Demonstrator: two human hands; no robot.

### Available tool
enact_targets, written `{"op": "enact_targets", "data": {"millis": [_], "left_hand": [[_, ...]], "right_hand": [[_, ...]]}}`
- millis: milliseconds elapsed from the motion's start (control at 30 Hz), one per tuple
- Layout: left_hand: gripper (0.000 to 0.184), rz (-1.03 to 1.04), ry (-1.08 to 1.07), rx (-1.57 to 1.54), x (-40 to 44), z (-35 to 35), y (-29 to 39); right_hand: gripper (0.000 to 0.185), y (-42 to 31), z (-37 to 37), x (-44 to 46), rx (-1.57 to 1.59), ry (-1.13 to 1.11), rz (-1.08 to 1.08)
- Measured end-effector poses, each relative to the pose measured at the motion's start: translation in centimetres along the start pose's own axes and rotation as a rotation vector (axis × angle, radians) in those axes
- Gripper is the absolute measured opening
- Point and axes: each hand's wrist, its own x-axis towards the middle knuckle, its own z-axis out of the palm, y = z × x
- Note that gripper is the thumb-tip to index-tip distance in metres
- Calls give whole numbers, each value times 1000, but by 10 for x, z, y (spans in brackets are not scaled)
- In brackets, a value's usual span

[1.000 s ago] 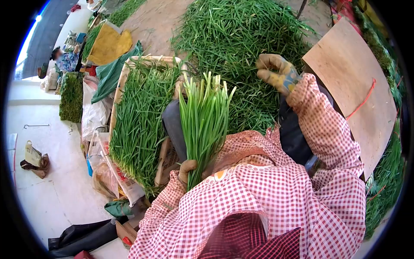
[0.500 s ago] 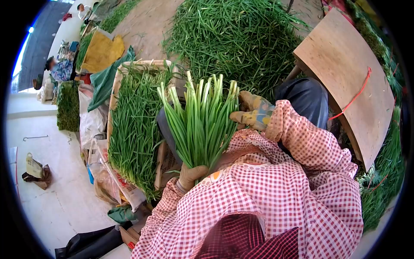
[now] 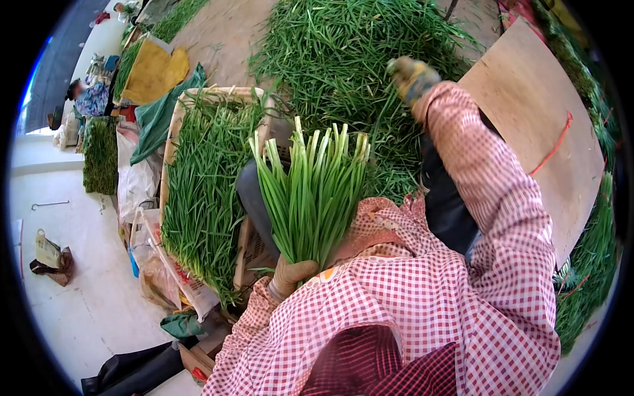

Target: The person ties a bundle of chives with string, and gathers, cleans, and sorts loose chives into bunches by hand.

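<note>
My left hand (image 3: 290,274), in a tan glove, is wrapped round the lower, leafy part of a bunch of green chives (image 3: 307,204). Their pale cut stem ends point up and away from me, fanned out above my lap. My right hand (image 3: 415,80), in a patterned work glove, is stretched out over a large loose pile of green leaves (image 3: 350,59). Its fingers look curled in and are somewhat blurred; what they hold, if anything, I cannot make out. The two hands are well apart.
A crate (image 3: 173,135) packed with chives stands left of my knee. To the right leans a board (image 3: 535,119) with a red string (image 3: 558,148). Plastic bags (image 3: 162,264) and a green cloth (image 3: 158,125) lie at the left. Another person (image 3: 92,99) sits far left.
My right hand has left the side of the chive bunch and moved up and away, over the leaf pile. My left hand keeps its grip, nearly in place.
</note>
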Motion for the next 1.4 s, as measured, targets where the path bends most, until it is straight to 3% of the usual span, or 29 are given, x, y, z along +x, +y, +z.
{"op": "enact_targets", "data": {"millis": [67, 133, 167, 200, 233, 267, 367, 433, 500, 533, 600, 667, 700, 767, 800, 867, 933, 967, 1033, 1067, 1133, 1200, 1267, 1333, 1400], "left_hand": [[75, 41, 67, -14, -3, 5, 1], [78, 71, 103, -56, -5, 11, 2], [78, 46, 90, -61, -5, 7, 2], [78, 21, 73, -67, -2, 6, 1], [78, 16, 68, -74, 0, 9, 2], [77, 10, 67, -62, 2, 14, 6], [75, -5, 71, -28, 5, 17, 9], [75, -3, 84, -17, 5, 17, 10], [76, 0, 77, 9, 6, 20, 12], [76, -3, 78, 5, 5, 18, 11], [76, -61, 109, 127, 3, 5, 5], [75, -16, 115, 158, 2, -5, -4], [74, 26, 124, 188, 0, -7, -6], [73, 11, 104, 120, -3, 0, 0], [73, 0, 68, 56, -3, 2, 2], [73, 3, 0, -28, 3, -3, 0], [74, 76, -75, -108, 4, 8, 3], [74, 74, -115, -149, 5, 13, 8], [74, 80, -132, -108, 6, 14, 14], [74, 69, -145, -58, 6, 14, 16], [74, 93, -130, -18, 6, 12, 20], [74, 144, -193, 437, 11, 5, 28], [77, 222, -197, 570, 10, -1, 24], [81, 273, -155, 911, 8, 9, 28], [83, 288, -235, 750, 14, 13, 22]], "right_hand": [[42, -6, -19, -10, -1043, -88, -360], [67, -3, -25, -44, -1680, -36, -739], [83, 3, -26, -44, -1548, -406, -844], [89, 16, -25, -47, -1178, -780, -579], [91, 24, -22, -62, -1006, -965, -384], [84, 28, -12, -81, -1008, -1059, -364], [66, 55, -5, -109, -967, -850, -556], [61, 61, -5, -116, -924, -799, -560], [43, 81, -9, -108, -892, -591, -716], [43, 90, -10, -99, -895, -591, -711], [33, 98, -6, -70, -732, -467, -484], [30, 74, -4, -26, -1054, 24, -486], [31, 49, -12, 7, -877, 24, -433], [38, 2, -32, 13, -971, -27, -528], [46, -22, -36, -3, -1241, -76, -691], [75, -31, -42, -18, -1608, -344, -400], [99, -6, -49, -59, -1649, -819, -365], [112, 8, -44, -78, -1318, -1071, -101], [122, 53, -33, -113, -691, -1336, -46], [117, 90, -39, -102, -422, -1379, -45], [107, 89, -13, -127, -36, -1374, 4], [103, 111, -7, -116, 188, -1250, -69], [105, 81, 16, -144, 327, -1316, -101], [109, 73, 18, -147, 357, -1329, -159], [112, 67, 17, -156, 449, -1289, -111]]}}
